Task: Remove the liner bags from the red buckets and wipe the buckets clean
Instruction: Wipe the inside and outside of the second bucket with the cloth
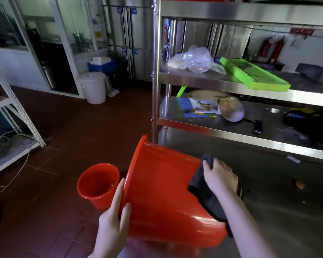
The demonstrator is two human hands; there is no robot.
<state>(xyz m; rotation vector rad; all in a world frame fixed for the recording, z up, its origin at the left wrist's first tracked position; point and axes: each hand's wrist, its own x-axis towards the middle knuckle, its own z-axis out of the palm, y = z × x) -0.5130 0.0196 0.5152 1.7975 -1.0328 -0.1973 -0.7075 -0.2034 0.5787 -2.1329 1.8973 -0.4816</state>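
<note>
- The left hand (114, 220), at seven o'clock in the view, pinches the rim of the large red bucket (162, 192). Its long fingers lie along the rim's edge and the thumb presses on the outer wall.
- The right hand (220, 177), at four o'clock, has its fingers curled over a dark cloth (203, 192) and holds it against the bucket's base end.
- The large bucket is smooth, glossy plastic, tapered and tipped on its side, with its mouth facing nine o'clock.
- A small red bucket (99, 183) of the same shiny plastic stands upright on the dull red-brown tiled floor (63, 118), just beside the large one's rim at its nine o'clock.
- On a brushed steel rack (194, 79) at one o'clock lie a crumpled clear plastic bag (194, 59) and a flat bright-green tray (254, 75).
- A white lidded pail (93, 86) stands at eleven o'clock.
</note>
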